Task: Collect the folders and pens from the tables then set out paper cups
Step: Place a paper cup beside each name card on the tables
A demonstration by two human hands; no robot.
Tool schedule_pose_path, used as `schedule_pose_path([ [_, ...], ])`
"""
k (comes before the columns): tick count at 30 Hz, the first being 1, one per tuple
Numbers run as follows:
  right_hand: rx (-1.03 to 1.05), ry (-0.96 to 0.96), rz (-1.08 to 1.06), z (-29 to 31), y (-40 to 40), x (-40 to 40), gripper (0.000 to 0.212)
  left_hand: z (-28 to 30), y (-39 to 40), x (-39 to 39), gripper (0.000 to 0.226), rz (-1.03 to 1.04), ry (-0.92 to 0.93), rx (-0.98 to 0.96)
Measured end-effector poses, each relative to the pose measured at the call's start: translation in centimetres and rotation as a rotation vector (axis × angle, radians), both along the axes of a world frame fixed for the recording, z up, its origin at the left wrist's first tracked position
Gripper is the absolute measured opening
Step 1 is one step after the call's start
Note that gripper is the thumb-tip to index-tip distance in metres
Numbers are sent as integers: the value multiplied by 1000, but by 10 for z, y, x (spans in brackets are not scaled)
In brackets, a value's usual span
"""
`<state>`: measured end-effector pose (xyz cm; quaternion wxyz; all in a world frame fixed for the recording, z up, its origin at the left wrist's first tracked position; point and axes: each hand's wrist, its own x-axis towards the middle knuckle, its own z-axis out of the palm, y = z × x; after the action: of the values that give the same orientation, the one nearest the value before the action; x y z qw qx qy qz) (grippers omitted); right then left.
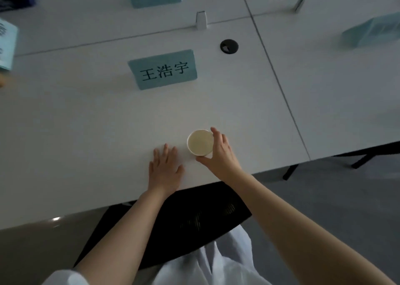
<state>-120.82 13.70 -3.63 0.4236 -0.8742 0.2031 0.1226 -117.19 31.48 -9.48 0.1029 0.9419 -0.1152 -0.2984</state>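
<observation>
1. Right hand (218,152) curls round the cup (200,142), thumb low, fingers on its far side.
2. Cup's upright on the table (86,122), near the front edge.
3. Left hand (165,168) lies flat just beside it.
4. Name card (162,71) sits further back.

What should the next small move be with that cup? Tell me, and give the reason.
Probably let go: ease the right hand off the paper cup and lift it away. The cup already stands upright on the white table, in front of the blue name card, with fingers and thumb curled round its side. The left hand lies flat on the table beside it.
</observation>
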Motion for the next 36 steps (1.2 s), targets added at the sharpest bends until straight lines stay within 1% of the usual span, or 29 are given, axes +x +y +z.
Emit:
schedule_pose_path([
  [2, 14, -21, 29, -4, -9, 5, 88, 0, -5, -2, 67, 44, 3, 13],
  [5, 27, -83, 57, -7, -15, 7, 74, -2, -10, -10, 69, 88, -27, 28],
  [7, 44, -104, 61, -11, -22, 10, 69, -4, -18, -18, 67, 158, -67, 11],
  [12, 49, -143, -28, -13, -43, 29, 68, -7, -38, -11, 66, 222, -182, -7],
  [16, -10, -186, -80, -11, -69, 66, 68, -14, -54, 29, 66, 220, -227, -31],
  [19, -2, -199, -121, -7, -85, 99, 68, -18, -64, 56, 63, 220, -292, -30],
  [22, 3, -220, -149, -6, -97, 134, 69, -29, -74, 72, 61, 240, -316, -39],
  [26, 29, -261, -188, -7, -104, 174, 67, -41, -79, 69, 58, 236, -404, 13],
  [32, 0, -289, -195, -18, -107, 224, 68, -46, -78, 70, 60, 241, -464, 21],
  [36, -21, -295, -185, -20, -108, 243, 69, -49, -79, 70, 60, 241, -491, 18],
])
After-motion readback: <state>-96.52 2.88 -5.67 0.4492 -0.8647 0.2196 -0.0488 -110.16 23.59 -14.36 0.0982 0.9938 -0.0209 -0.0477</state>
